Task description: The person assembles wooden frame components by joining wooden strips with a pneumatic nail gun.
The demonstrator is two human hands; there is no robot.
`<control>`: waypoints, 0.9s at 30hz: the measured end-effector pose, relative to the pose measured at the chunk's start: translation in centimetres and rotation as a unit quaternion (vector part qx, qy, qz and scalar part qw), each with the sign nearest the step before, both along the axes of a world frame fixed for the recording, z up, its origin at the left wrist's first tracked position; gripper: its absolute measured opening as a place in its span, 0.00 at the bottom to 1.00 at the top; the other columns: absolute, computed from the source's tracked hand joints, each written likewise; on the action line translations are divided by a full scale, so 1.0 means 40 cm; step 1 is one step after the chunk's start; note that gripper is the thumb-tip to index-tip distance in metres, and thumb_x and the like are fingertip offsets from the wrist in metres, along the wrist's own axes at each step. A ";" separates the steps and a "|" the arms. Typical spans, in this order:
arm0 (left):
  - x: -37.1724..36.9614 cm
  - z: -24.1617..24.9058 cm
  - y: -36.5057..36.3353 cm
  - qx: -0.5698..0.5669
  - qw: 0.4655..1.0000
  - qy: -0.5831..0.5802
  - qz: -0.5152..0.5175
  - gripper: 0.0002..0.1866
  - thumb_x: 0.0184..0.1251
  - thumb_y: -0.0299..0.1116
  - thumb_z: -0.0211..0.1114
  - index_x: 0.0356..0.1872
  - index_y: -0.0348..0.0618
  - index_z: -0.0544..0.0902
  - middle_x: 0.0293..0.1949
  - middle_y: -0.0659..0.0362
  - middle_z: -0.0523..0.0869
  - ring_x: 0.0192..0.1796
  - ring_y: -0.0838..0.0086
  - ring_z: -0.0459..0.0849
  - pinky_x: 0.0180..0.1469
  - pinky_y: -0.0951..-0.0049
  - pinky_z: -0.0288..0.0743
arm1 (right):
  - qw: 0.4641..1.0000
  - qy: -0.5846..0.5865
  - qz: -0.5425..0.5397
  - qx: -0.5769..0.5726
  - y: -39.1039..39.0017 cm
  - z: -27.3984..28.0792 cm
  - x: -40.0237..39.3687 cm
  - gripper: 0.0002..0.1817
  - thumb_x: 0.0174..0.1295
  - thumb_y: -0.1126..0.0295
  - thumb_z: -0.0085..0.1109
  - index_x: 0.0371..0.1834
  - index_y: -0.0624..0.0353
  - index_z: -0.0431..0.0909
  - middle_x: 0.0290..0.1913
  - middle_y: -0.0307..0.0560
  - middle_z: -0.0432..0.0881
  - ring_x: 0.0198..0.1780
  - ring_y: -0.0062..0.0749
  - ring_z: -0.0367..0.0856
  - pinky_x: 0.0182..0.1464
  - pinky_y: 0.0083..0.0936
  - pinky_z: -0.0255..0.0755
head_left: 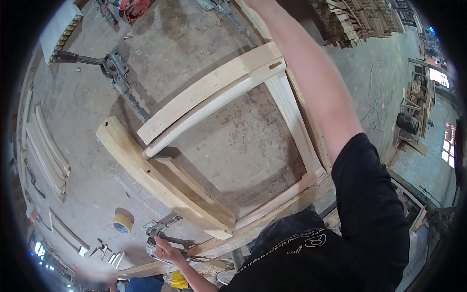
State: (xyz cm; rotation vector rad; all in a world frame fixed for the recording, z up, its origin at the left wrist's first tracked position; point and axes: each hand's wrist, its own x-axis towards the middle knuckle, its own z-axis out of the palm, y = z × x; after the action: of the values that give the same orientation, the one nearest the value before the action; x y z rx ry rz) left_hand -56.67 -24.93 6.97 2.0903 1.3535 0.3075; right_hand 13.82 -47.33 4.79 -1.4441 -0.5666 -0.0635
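Note:
My left hand (167, 250) is closed around the handle of a metal clamp (163, 225) at the bench's near edge. My right arm (316, 78) stretches across the right of the view to the top edge, where the hand is cut off. Between them lies a pale wooden frame (228, 80) with a curved double rail at its far side. A thick curved wooden piece (160, 177) with holes forms its left side. The straight side rail (294, 126) passes close to my right arm.
Another long clamp (119, 78) lies on the bench, its bar reaching toward the frame. A yellow tape roll (122, 224) stands at left, near curved wooden strips (47, 148). A red tool (135, 9) is at the top. Timber stacks (362, 22) stand beyond. Someone's blue clothing (145, 284) shows below.

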 end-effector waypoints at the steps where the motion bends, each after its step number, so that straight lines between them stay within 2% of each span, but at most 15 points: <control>1: -0.007 -0.005 -0.002 -0.004 1.000 0.001 0.004 0.33 0.83 0.44 0.58 0.12 0.46 0.61 0.14 0.70 0.58 0.20 0.83 0.53 0.24 0.69 0.42 | 1.000 -0.001 -0.010 0.001 0.001 -0.002 -0.011 0.30 0.77 0.47 0.54 0.18 0.54 0.66 0.17 0.37 0.67 0.24 0.27 0.68 0.34 0.30 0.66; 4: -0.042 -0.026 0.007 0.006 1.000 -0.005 0.006 0.32 0.83 0.43 0.57 0.12 0.47 0.62 0.13 0.71 0.59 0.20 0.84 0.52 0.24 0.70 0.41 | 0.999 0.023 -0.028 0.006 0.008 -0.008 -0.044 0.30 0.78 0.49 0.54 0.18 0.54 0.67 0.18 0.37 0.68 0.25 0.27 0.70 0.35 0.30 0.67; 7: -0.032 -0.014 0.007 0.015 0.999 0.032 -0.018 0.30 0.84 0.36 0.55 0.15 0.36 0.67 0.13 0.65 0.58 0.19 0.80 0.54 0.23 0.66 0.45 | 0.999 0.029 -0.020 0.014 0.004 -0.005 -0.057 0.30 0.79 0.50 0.53 0.17 0.54 0.66 0.18 0.37 0.67 0.25 0.26 0.70 0.36 0.29 0.68; 9: -0.029 -0.002 0.025 0.007 0.997 0.068 -0.045 0.27 0.83 0.34 0.56 0.17 0.35 0.71 0.14 0.61 0.65 0.19 0.76 0.60 0.24 0.64 0.51 | 0.997 0.072 -0.035 -0.010 -0.001 -0.004 -0.050 0.30 0.79 0.51 0.53 0.16 0.54 0.68 0.17 0.37 0.69 0.24 0.25 0.70 0.33 0.29 0.67; 11: 0.100 0.026 0.007 0.063 0.988 0.121 -0.077 0.25 0.83 0.33 0.56 0.18 0.34 0.73 0.15 0.59 0.69 0.20 0.74 0.63 0.25 0.62 0.54 | 0.984 0.157 -0.058 -0.055 -0.008 0.026 -0.038 0.30 0.78 0.52 0.53 0.16 0.54 0.69 0.16 0.36 0.70 0.22 0.24 0.69 0.30 0.29 0.67; 13: 0.296 0.039 -0.030 0.076 0.987 0.008 -0.144 0.20 0.81 0.30 0.56 0.24 0.33 0.77 0.20 0.56 0.75 0.24 0.70 0.70 0.28 0.63 0.62 | 0.995 0.030 -0.072 -0.054 0.007 0.026 0.013 0.30 0.78 0.53 0.53 0.15 0.55 0.69 0.16 0.36 0.71 0.19 0.23 0.68 0.26 0.28 0.66; 14: 0.420 0.031 -0.059 0.064 0.982 -0.060 -0.168 0.18 0.81 0.29 0.57 0.26 0.33 0.79 0.21 0.56 0.76 0.25 0.70 0.72 0.29 0.64 0.64 | 0.995 -0.030 -0.082 -0.056 0.010 0.020 0.034 0.30 0.77 0.53 0.54 0.15 0.55 0.69 0.16 0.35 0.71 0.18 0.23 0.67 0.24 0.28 0.65; 15: 0.554 0.026 -0.093 0.022 0.970 -0.110 -0.216 0.14 0.78 0.29 0.60 0.30 0.32 0.82 0.24 0.57 0.78 0.29 0.71 0.76 0.32 0.66 0.68 | 0.996 0.006 -0.072 -0.061 0.004 0.012 0.045 0.30 0.77 0.53 0.54 0.14 0.56 0.69 0.16 0.35 0.71 0.18 0.22 0.67 0.24 0.28 0.65; 16: 0.710 0.041 -0.163 -0.072 0.976 -0.116 -0.169 0.12 0.74 0.32 0.65 0.33 0.34 0.85 0.25 0.55 0.79 0.30 0.69 0.77 0.35 0.67 0.70 | 0.995 0.037 -0.061 -0.066 0.002 0.011 0.054 0.30 0.77 0.54 0.54 0.14 0.56 0.69 0.16 0.35 0.71 0.18 0.22 0.67 0.24 0.27 0.65; 17: 0.838 -0.008 -0.204 0.015 0.969 -0.093 -0.231 0.13 0.71 0.36 0.70 0.31 0.36 0.85 0.26 0.53 0.80 0.30 0.66 0.77 0.36 0.65 0.71 | 0.994 0.066 -0.048 -0.070 0.003 0.014 0.067 0.30 0.77 0.54 0.55 0.14 0.56 0.69 0.16 0.34 0.70 0.18 0.22 0.67 0.23 0.27 0.65; 19: 1.091 -0.093 -0.302 0.050 0.923 -0.180 -0.336 0.20 0.64 0.43 0.76 0.22 0.38 0.83 0.26 0.51 0.83 0.31 0.58 0.81 0.37 0.60 0.72 | 0.990 0.074 -0.046 -0.107 0.002 0.025 0.087 0.30 0.76 0.54 0.56 0.14 0.55 0.69 0.16 0.33 0.70 0.19 0.21 0.68 0.24 0.25 0.64; 21: 1.271 -0.113 -0.411 -0.010 0.929 -0.107 -0.354 0.25 0.60 0.55 0.76 0.23 0.40 0.86 0.28 0.49 0.87 0.34 0.53 0.85 0.40 0.58 0.75 | 0.992 0.070 0.008 -0.105 -0.004 0.004 0.141 0.28 0.76 0.55 0.57 0.15 0.54 0.71 0.17 0.33 0.70 0.20 0.21 0.67 0.25 0.27 0.64; 24: 1.373 -0.130 -0.483 -0.031 0.923 0.022 -0.384 0.25 0.60 0.56 0.74 0.29 0.38 0.89 0.34 0.46 0.90 0.40 0.49 0.88 0.45 0.56 0.78 | 0.992 0.105 0.075 -0.009 0.031 -0.061 0.237 0.24 0.74 0.57 0.58 0.18 0.55 0.73 0.18 0.33 0.70 0.20 0.22 0.66 0.25 0.28 0.65; 26: 1.386 -0.181 -0.494 -0.058 0.920 0.042 -0.385 0.25 0.60 0.54 0.74 0.32 0.36 0.90 0.37 0.43 0.91 0.42 0.47 0.89 0.47 0.55 0.79 | 0.992 0.103 0.044 -0.051 0.039 -0.018 0.219 0.21 0.73 0.58 0.58 0.21 0.55 0.75 0.18 0.34 0.71 0.20 0.23 0.67 0.26 0.29 0.66; 27: 1.391 -0.184 -0.488 -0.106 0.912 0.047 -0.393 0.24 0.62 0.52 0.73 0.35 0.35 0.90 0.35 0.46 0.91 0.39 0.55 0.88 0.44 0.58 0.78 | 0.991 0.105 0.029 -0.073 0.036 0.021 0.194 0.20 0.72 0.58 0.57 0.22 0.56 0.75 0.19 0.34 0.71 0.20 0.23 0.68 0.26 0.29 0.66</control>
State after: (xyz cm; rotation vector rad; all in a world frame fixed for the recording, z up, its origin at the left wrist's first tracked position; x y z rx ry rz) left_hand -1.03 -44.44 -0.39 2.2783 0.4672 -0.2737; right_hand 21.56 -45.87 5.62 -1.5526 -0.4471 0.1768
